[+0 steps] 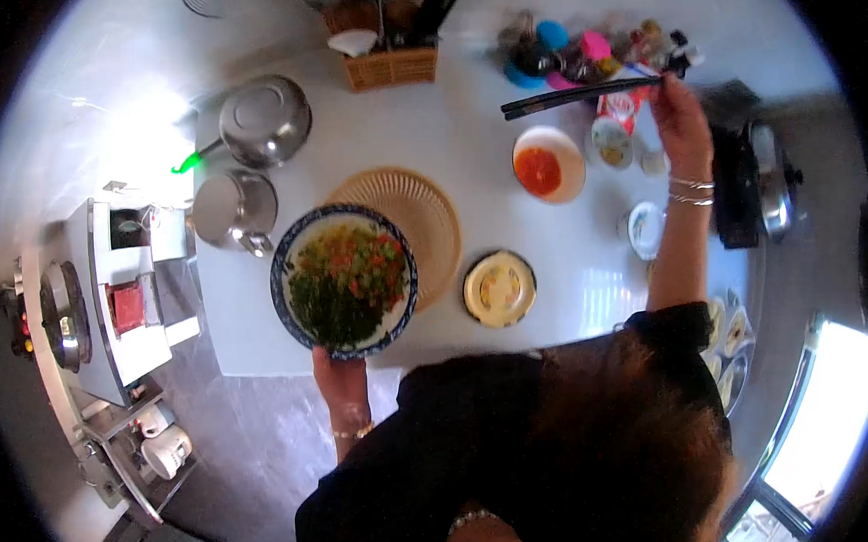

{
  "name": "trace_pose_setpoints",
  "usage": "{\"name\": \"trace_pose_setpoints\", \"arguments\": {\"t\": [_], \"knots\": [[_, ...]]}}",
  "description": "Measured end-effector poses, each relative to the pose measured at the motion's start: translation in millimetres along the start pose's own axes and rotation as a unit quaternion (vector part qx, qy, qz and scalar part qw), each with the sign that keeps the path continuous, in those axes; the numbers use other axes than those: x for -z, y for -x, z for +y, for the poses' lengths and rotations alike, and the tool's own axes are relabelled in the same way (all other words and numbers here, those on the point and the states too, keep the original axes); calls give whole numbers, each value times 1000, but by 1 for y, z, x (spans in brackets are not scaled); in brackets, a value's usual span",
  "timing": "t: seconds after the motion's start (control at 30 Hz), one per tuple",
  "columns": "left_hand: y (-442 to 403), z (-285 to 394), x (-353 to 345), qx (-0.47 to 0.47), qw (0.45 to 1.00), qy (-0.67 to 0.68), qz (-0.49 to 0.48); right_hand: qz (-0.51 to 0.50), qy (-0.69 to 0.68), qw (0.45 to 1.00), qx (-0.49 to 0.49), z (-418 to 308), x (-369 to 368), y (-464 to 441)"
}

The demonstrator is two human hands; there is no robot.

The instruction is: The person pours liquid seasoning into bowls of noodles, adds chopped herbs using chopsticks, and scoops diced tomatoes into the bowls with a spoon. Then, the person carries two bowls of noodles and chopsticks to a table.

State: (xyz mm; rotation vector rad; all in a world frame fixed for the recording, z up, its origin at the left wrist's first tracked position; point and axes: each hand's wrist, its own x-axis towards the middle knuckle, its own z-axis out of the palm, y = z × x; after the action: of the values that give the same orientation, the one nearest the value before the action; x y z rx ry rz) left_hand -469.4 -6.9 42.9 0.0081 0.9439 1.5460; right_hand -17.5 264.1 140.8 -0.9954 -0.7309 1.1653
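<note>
Far left: low side unit, pan [64, 315] on top, white pots [166, 452] on its lower shelf. On the white table [569, 309], left end, I see a saucepan [268, 121] with a bright green handle, upside down by the look of its base, and just beside it a metal pot [233, 209].

Next, the left hand [342, 379]: grasping the near edge of a blue-rimmed bowl [280, 286], thumb at the rim, rest of the fingers hidden. Bowl holds dark chopped greens [328, 308] on the near side, red and pale green pieces [362, 259] on the far side. It overlaps a round woven tray [436, 204]; can't tell whether it rests there or is lifted. Wicker basket [392, 70] with utensils stands at the back.

Middle: yellow plate [500, 313] near the tray, then a pale bowl [573, 156] with orange-red contents [539, 172]. Behind, a blurred cluster of jars [594, 50], blue and pink among them.

Right side: the right hand [684, 128], arm stretched forward, clasps dark chopsticks [567, 97] by one end, tips pointing left above the pale bowl's far side. Small glass bowl [611, 142] close by, white dish [647, 230] nearer the body. Lidded pot [775, 183] far right.
</note>
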Motion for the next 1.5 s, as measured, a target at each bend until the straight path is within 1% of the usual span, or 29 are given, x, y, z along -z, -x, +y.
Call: {"name": "trace_pose_setpoints", "arguments": {"t": [0.03,0.07,0.13,0.17,0.23,0.37,0.47,0.53,0.57,0.6,0.63,0.67,0.7,0.8,0.87,0.93,1.0,1.03,1.1,1.13,1.17,1.23,1.3,1.4,1.5], "knots": [[2,2,1,6,1000,-13,11,46,-70,996,-39,28,18,18],[3,1,5,5,1000,-8,3,88,-140,983,-73,55,34,34],[-1,-3,14,-3,1000,8,-22,144,-159,973,-89,99,65,63],[0,-1,5,-3,1000,-1,0,174,-154,968,-99,112,71,76],[-1,0,6,4,1000,-7,-12,230,-143,958,-97,134,79,89],[-3,0,4,14,999,-9,-45,218,-103,966,-89,148,79,93],[-5,0,4,21,999,-18,-37,190,-152,964,-112,161,93,89],[0,1,1,35,999,-27,8,109,-116,983,-95,168,103,89],[-3,0,-4,29,999,-20,18,57,-140,983,-107,170,113,91],[-7,-1,-7,22,999,-25,-20,133,-198,963,-127,167,98,86],[-9,0,-17,22,998,-6,-65,145,-201,956,-156,159,89,92],[-13,-2,-16,17,998,0,-63,144,-174,960,-164,158,90,92],[-13,-2,-10,18,998,2,-55,165,-178,954,-178,156,91,95],[-17,-4,-10,27,999,19,-38,195,-173,943,-207,131,60,113],[-19,-1,-20,28,999,22,-12,152,28,954,-256,117,81,127],[-20,-1,-22,20,998,45,-28,100,211,943,-235,81,59,131],[-21,1,-19,22,998,53,-37,74,272,948,-149,48,6,114],[-22,2,-17,26,997,53,-38,40,313,940,-128,33,-23,99],[-25,2,-17,31,997,59,-41,-16,272,960,-63,36,-60,56],[-26,3,-18,32,997,62,-41,-49,309,949,-31,43,-71,28],[-28,5,-19,32,997,64,-42,-69,290,954,8,48,-97,6],[-30,5,-18,39,995,79,-36,-120,207,970,42,63,-135,-41],[-31,6,-21,42,996,78,-23,-149,190,967,87,86,-155,-88],[-30,8,-30,36,997,65,3,-128,235,960,85,105,-175,-121],[-33,7,-30,30,998,61,15,-147,202,963,103,113,-185,-127]]}}
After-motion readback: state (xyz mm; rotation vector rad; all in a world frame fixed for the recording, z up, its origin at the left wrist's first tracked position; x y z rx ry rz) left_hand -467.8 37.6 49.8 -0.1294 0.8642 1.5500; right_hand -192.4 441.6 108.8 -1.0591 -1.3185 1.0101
